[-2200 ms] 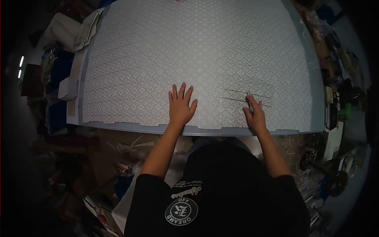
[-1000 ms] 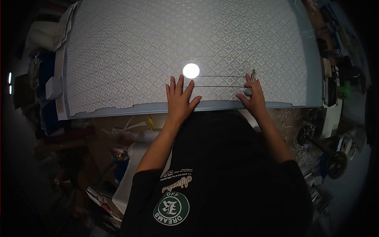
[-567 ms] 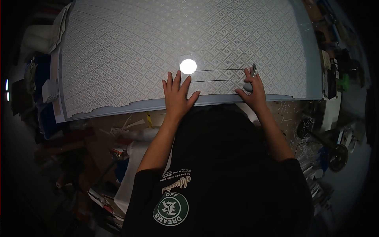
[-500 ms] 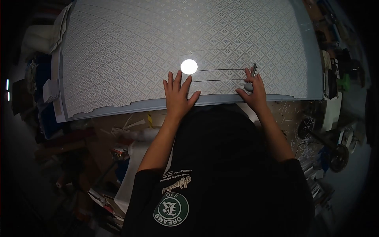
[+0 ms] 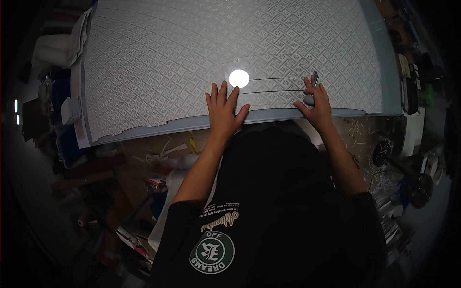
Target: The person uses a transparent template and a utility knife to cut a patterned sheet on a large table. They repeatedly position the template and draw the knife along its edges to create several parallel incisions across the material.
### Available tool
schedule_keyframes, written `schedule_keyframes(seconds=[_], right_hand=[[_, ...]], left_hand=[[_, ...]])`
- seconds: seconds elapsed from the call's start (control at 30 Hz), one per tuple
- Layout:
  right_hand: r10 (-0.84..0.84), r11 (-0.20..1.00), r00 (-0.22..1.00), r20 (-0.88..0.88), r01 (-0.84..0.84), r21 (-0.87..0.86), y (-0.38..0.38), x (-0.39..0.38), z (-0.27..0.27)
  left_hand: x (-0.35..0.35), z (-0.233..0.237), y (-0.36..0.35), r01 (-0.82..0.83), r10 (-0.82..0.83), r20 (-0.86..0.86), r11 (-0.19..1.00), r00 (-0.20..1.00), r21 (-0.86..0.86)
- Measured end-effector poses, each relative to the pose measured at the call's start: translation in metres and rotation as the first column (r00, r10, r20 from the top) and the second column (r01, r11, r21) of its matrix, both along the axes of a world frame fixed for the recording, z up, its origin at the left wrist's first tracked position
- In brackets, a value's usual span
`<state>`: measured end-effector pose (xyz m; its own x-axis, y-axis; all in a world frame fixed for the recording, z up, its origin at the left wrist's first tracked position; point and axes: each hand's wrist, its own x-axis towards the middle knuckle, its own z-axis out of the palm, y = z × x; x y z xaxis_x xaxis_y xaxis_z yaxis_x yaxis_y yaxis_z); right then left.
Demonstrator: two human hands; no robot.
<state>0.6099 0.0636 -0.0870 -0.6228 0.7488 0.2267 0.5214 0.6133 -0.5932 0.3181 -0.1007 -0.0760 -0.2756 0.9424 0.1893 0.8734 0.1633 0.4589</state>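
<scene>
A pale sheet with a woven lattice-and-flower pattern [image 5: 158,81] covers the table in front of me. My left hand [image 5: 223,113] lies on it near the front edge, fingers spread and thumb out to the right. Between my hands runs a clear strip with dark straight lines [image 5: 273,91], its left end by my left fingertips. My right hand [image 5: 318,106] rests at the strip's right end. Its fingers curl round a thin silver tool [image 5: 315,79] with a rounded grey end [image 5: 309,100], the thumb pointing left. A round white glare [image 5: 238,78] hides part of the surface.
The table's blue-grey front edge [image 5: 192,132] runs just before my body. Papers and a white block [image 5: 71,110] stand at the left side. Pale scraps [image 5: 161,151] litter the floor, and a round metal base [image 5: 422,190] stands at the lower right.
The whole view has shifted slightly, so everything appears a little further right and higher. Both hands keep their places on the sheet and strip.
</scene>
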Motion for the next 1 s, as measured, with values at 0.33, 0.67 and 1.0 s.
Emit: schedule_keyframes(seconds=[0.33, 0.67, 1.0], right_hand=[[-0.004, 1.000, 1.000, -0.011, 0.004, -0.010, -0.002, 0.000, 0.002], [0.018, 1.000, 0.999, -0.030, -0.018, -0.001, -0.001, 0.001, 0.004], [-0.008, 1.000, 0.997, -0.081, 0.008, 0.008, -0.003, 0.000, 0.008]], left_hand=[[0.001, 0.000, -0.001, -0.050, 0.048, 0.035, 0.997, 0.998, 0.059], [0.001, -0.001, -0.001, -0.043, 0.043, 0.003, 0.999, 0.999, 0.016], [0.000, -0.001, -0.001, -0.016, 0.016, -0.042, 1.000, 0.999, 0.007]])
